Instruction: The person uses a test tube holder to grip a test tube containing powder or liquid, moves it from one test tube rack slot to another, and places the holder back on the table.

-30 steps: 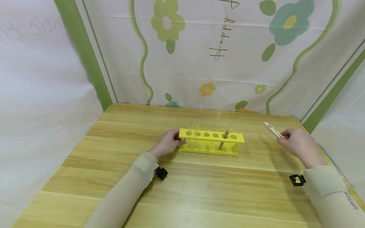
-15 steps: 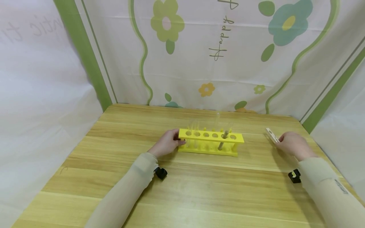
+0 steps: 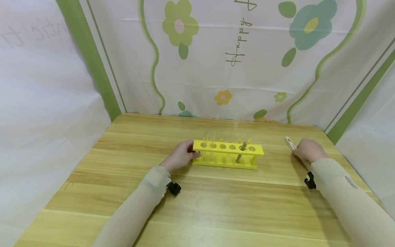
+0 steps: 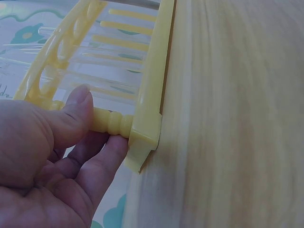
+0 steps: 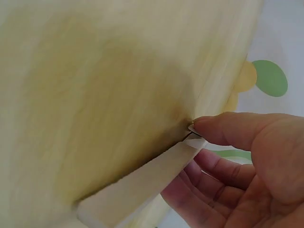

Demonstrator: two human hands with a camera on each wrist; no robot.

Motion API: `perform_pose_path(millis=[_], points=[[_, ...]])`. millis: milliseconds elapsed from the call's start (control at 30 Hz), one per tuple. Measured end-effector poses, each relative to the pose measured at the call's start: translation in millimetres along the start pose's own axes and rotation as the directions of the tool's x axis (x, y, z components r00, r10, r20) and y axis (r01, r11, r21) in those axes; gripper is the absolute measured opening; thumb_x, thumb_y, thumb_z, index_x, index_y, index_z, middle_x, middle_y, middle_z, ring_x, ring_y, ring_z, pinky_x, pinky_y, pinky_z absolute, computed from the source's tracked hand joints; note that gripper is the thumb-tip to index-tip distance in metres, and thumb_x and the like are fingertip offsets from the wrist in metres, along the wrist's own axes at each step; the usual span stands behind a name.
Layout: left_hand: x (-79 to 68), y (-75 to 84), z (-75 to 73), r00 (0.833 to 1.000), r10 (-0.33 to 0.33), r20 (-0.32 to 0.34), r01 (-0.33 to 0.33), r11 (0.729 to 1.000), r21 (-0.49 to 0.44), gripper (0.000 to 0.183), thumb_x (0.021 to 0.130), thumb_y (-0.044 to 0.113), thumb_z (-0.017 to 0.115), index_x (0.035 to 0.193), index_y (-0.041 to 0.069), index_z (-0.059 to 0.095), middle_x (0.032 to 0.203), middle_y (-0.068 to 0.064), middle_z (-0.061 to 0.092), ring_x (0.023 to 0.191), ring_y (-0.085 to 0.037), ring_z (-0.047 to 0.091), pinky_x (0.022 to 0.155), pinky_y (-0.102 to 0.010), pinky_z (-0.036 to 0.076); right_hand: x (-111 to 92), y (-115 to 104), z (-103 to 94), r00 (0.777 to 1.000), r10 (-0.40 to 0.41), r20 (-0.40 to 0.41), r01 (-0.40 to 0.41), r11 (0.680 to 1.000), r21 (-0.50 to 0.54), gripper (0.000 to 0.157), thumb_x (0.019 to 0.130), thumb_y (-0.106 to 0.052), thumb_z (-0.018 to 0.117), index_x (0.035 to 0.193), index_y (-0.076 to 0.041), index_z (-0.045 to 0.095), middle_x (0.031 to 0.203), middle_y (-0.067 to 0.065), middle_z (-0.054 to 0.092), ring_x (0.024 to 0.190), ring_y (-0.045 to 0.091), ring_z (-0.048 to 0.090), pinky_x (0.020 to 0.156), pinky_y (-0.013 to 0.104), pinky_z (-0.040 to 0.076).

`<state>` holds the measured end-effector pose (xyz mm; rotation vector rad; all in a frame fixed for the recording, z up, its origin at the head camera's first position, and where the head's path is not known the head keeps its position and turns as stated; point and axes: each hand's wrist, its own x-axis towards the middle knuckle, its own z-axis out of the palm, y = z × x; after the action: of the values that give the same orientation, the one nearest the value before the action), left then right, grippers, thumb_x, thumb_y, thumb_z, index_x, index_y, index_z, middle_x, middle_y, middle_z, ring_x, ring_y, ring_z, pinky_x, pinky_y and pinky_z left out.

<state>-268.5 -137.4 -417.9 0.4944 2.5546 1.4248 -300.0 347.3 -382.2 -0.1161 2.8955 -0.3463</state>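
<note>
A yellow test tube rack (image 3: 217,146) stands mid-table in the head view. At its left end, my left hand (image 3: 179,156) grips the rack's end post (image 4: 111,121) between thumb and fingers. Two clear test tubes (image 3: 213,136) sit in the left holes, and a tube with a grey filling (image 3: 239,158) leans in a hole toward the right. Another clear tube (image 3: 235,128) rises at the back of the rack. Off to the right, my right hand (image 3: 310,150) pinches a wooden test tube holder (image 3: 290,142), whose pale arm (image 5: 142,185) lies low along the tabletop.
The wooden table (image 3: 216,206) ends at a printed cloth (image 3: 203,75) hanging behind it. Cloth walls also rise at left and right. Black wrist cameras (image 3: 174,188) are strapped to both sleeves.
My right hand has moved left and brought the wooden test tube holder down to the tabletop. My left hand keeps its hold on the rack, which stays in place.
</note>
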Motion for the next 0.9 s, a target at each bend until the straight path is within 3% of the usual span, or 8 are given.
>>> perform_pose_path(millis=[200, 433, 667, 900], points=[[0.1, 1.6, 1.4, 1.0, 0.001, 0.003, -0.001, 1.0, 0.004, 0.008, 0.096, 0.017, 0.066, 0.102, 0.013, 0.062, 0.092, -0.003, 0.062, 0.08, -0.019, 0.054, 0.071, -0.032, 0.047, 4.8, 0.5, -0.3, 1.0, 0.019, 0.014, -0.019, 1.0, 0.02, 0.035, 0.089, -0.019, 0.063, 0.057, -0.013, 0.05, 0.055, 0.001, 0.047, 0.05, 0.016, 0.046, 0.049, 0.032, 0.042], [-0.2, 1.3, -0.5, 1.0, -0.017, -0.006, 0.017, 1.0, 0.007, 0.011, 0.096, 0.018, 0.067, 0.105, 0.013, 0.064, 0.096, -0.001, 0.064, 0.084, -0.019, 0.056, 0.075, -0.033, 0.049, 8.8, -0.4, -2.5, 0.994, 0.106, 0.032, -0.108, 0.992, 0.068, 0.034, 0.09, -0.026, 0.071, 0.066, -0.004, 0.059, 0.065, 0.009, 0.055, 0.059, 0.022, 0.051, 0.055, 0.035, 0.045], [0.6, -0.9, -0.9, 1.0, -0.011, -0.006, 0.011, 1.0, 0.001, 0.012, 0.096, 0.016, 0.067, 0.107, 0.014, 0.065, 0.097, -0.001, 0.065, 0.086, -0.02, 0.057, 0.077, -0.034, 0.05, 12.1, -5.9, -3.5, 0.992, 0.126, 0.006, -0.126, 0.992, 0.015, 0.034, 0.088, -0.024, 0.074, 0.068, -0.003, 0.056, 0.069, 0.013, 0.053, 0.064, 0.026, 0.05, 0.057, 0.037, 0.045], [1.6, -1.0, -0.7, 1.0, -0.017, -0.008, 0.017, 1.0, 0.003, 0.013, 0.095, 0.015, 0.068, 0.108, 0.015, 0.066, 0.098, 0.0, 0.066, 0.088, -0.021, 0.058, 0.079, -0.035, 0.05, 14.8, -10.4, -6.4, 0.984, 0.17, 0.056, -0.171, 0.985, 0.013, 0.028, 0.088, -0.02, 0.072, 0.073, -0.001, 0.058, 0.073, 0.014, 0.056, 0.067, 0.028, 0.053, 0.057, 0.036, 0.047]])
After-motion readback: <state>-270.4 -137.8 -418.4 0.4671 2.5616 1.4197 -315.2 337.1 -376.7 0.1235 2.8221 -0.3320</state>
